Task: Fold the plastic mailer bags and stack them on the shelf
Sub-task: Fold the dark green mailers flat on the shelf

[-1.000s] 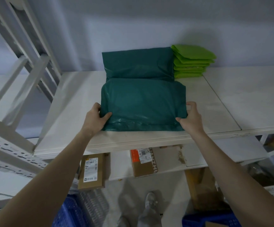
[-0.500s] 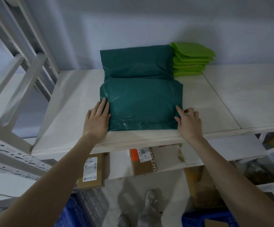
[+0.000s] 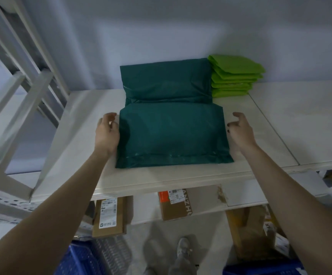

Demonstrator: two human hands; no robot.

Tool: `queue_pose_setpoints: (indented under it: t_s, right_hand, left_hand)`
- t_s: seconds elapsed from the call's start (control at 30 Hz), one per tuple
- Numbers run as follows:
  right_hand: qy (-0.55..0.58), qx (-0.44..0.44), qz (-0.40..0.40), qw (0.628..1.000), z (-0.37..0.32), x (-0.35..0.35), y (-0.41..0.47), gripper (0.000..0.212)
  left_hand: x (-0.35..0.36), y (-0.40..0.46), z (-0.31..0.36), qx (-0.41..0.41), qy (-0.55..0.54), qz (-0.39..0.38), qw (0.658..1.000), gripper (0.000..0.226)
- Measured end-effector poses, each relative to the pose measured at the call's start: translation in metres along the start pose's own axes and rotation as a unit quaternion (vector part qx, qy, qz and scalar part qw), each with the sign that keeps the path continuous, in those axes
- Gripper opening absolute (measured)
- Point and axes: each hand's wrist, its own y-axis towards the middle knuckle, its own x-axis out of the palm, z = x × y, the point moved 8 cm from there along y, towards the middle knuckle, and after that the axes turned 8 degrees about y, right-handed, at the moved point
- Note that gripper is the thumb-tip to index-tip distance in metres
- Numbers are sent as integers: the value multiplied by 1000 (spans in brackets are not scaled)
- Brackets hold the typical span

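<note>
Now: dark green mailer bag [image 3: 173,133] flat on shelf [image 3: 292,124], far half propped against wall. Left hand [image 3: 106,133] touching left edge, loosely curled, gripping nothing; right hand [image 3: 240,130] released, just beside. Best to pinch both side edges evenly, fold square.

Cardboard boxes [image 3: 109,216], blue crates [image 3: 77,259] below.
</note>
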Motion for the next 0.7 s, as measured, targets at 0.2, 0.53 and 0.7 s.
queue_pose_setpoints:
  t_s: [0.2, 0.53, 0.7]
  right_hand:
    - [57, 49, 2, 997, -7, 16, 55, 37]
    - [116, 72, -33, 990, -17, 37, 86, 36]
    - [175, 64, -36, 982, -27, 36, 82, 38]
  left_hand:
    - [11, 51, -10, -139, -63, -26, 988, 35]
    - [27, 72, -6, -176, -104, -37, 978, 22]
    - [24, 71, 1, -171, -123, -29, 977, 24]
